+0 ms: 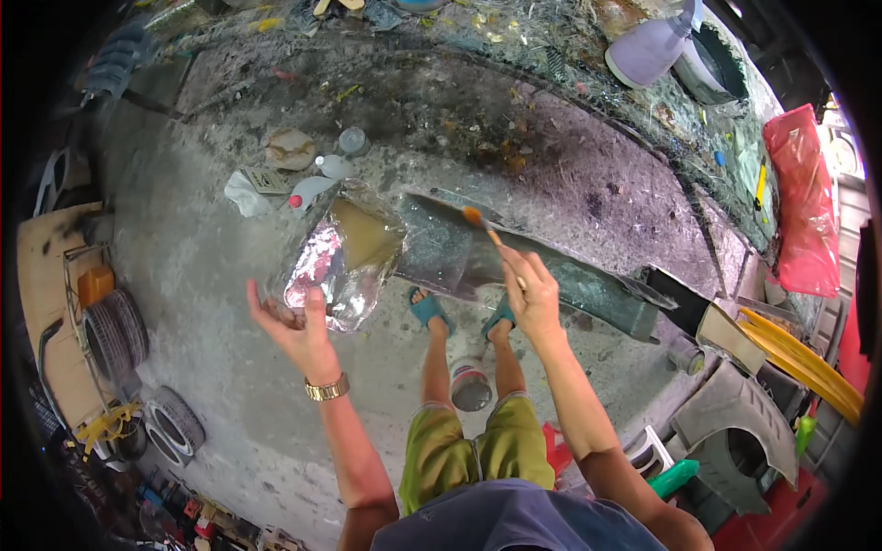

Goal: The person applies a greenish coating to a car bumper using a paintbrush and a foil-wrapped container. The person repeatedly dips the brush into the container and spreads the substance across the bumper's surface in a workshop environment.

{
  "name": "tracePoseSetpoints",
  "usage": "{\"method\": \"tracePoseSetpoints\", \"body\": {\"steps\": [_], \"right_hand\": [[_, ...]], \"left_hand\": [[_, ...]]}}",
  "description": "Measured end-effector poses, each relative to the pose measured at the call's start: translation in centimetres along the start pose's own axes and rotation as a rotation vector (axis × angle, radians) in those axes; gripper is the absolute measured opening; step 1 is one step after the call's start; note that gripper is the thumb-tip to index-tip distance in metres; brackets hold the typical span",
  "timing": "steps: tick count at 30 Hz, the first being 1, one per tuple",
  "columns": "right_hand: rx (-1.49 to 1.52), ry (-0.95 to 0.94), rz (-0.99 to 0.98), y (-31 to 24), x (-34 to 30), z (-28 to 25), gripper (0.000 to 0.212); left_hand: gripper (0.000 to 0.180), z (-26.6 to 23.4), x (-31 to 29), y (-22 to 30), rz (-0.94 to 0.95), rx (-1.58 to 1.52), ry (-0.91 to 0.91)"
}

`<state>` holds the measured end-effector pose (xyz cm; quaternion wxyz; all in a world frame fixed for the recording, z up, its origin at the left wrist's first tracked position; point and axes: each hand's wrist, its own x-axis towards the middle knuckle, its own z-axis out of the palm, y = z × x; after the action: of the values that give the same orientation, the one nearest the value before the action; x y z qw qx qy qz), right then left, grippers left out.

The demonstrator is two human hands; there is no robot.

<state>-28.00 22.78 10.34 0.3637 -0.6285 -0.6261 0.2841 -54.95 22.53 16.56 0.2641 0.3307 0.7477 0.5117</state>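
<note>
Looks moderately lit over the grey concrete floor (211, 303), brightens to near-white by the pale wall panels (851, 197) at far right, glares off the shiny sheet (317, 262), dims and softens over the lower-left clutter (197, 516), bends straight edges toward the rim, falls to black in the corners

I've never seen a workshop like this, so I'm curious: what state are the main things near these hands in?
Orange-bristled, pale-handled brush: gripped in the right hand
Long dark grey-green panel: lying down, unheld
Shiny, film-like sheet: crumpled, bearing a yellowish-brown patch
Left hand: fingers spread at the sheet's edge; grip unclear
Whitish bottle with red cap: capped, on its side
Gold-coloured metal watch: being worn
</note>
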Motion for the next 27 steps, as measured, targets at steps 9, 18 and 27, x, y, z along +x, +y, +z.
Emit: {"method": "tracePoseSetpoints", "body": {"steps": [9, 18, 27], "right_hand": [[-0.234, -0.349, 0.027, -1.6, 0.4, -4.0, 0.026], [0.206, -0.038, -0.016, -6.8, 2.6, -3.0, 0.023], [0.433, -0.098, 0.236, -5.9, 2.8, 3.0, 0.017]], "left_hand": [[0.084, 0.4, -0.4, 0.5, -0.006, 0.025, -0.016], [0.092, 0.0, -0.9, -0.3, -0.066, -0.047, -0.093], [0.081, 1.7, -1.9, 1.8, 0.085, -0.065, -0.231]]}}
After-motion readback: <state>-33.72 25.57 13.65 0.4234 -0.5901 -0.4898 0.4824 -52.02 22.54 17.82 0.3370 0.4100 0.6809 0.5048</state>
